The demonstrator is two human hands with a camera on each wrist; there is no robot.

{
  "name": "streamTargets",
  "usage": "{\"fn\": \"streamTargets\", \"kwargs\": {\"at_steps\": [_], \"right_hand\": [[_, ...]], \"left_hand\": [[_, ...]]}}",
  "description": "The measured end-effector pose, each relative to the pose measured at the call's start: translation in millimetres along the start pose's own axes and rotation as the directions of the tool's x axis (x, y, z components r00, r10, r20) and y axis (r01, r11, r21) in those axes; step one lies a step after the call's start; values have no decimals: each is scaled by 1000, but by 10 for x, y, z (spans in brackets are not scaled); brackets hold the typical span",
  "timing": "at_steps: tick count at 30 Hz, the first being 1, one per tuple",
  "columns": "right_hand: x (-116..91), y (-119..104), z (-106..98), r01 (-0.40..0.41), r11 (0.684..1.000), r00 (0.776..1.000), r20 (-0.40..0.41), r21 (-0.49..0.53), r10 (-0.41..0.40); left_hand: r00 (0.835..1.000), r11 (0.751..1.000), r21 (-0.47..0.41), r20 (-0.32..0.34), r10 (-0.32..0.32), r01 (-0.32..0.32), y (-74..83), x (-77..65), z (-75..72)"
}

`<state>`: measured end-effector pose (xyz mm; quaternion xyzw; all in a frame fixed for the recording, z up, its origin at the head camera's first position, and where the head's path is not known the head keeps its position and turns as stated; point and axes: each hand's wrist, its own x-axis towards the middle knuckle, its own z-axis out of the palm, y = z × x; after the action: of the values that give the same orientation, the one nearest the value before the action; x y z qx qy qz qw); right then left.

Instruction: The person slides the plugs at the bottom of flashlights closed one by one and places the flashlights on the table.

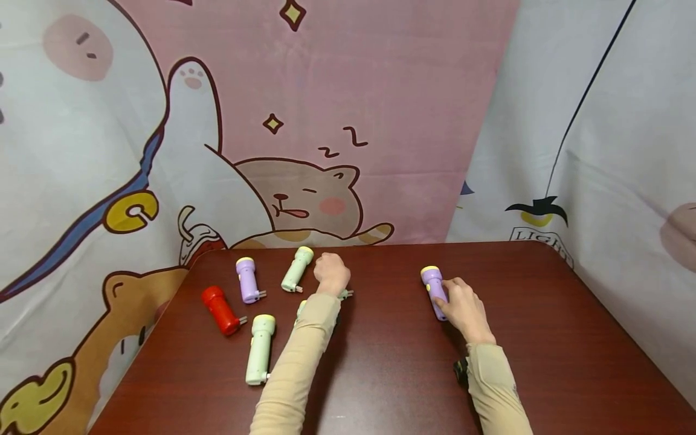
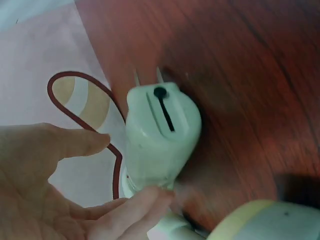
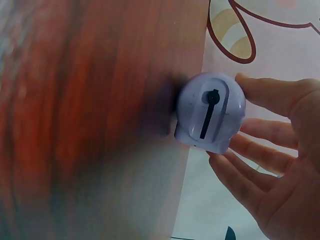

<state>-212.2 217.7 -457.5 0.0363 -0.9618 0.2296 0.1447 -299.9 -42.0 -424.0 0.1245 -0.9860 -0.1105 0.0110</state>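
Far back on the table, my left hand [image 1: 331, 275] is over a pale green flashlight [image 2: 162, 125] with two plug prongs. In the left wrist view a gap separates the thumb from its body, and the fingers overlap its far part. Its front end is mostly hidden. To the right, my right hand [image 1: 463, 307] holds a purple flashlight [image 1: 433, 290] between thumb and fingers. That flashlight's yellow-rimmed head points away, and its slotted end [image 3: 211, 112] faces the right wrist camera. Another flashlight [image 1: 302, 307] is mostly hidden behind the left forearm.
On the left lie a red flashlight [image 1: 222, 310], a second purple flashlight [image 1: 248, 281], a green flashlight [image 1: 260, 350] nearer the front and another green one [image 1: 297, 269] at the back. All are on the dark brown table [image 1: 391, 362]. A printed cloth [image 1: 408, 121] hangs behind it.
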Motion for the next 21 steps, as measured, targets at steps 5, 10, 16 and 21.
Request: {"fn": "streamTargets", "kwargs": {"at_steps": [5, 10, 16, 21], "right_hand": [[6, 4, 18, 2, 1000, 1000, 6, 5, -2], [8, 18, 34, 14, 1000, 1000, -1, 10, -14], [11, 17, 38, 26, 1000, 1000, -11, 8, -26], [11, 12, 35, 15, 1000, 1000, -4, 3, -15]], "left_hand": [[998, 993, -114, 61, -7, 14, -117, -20, -12], [998, 970, -242, 56, 11, 3, -188, -68, 1], [999, 948, -319, 54, 4, 14, -228, -77, 8], [999, 930, -367, 45, 16, 2, -275, -81, 0]]}}
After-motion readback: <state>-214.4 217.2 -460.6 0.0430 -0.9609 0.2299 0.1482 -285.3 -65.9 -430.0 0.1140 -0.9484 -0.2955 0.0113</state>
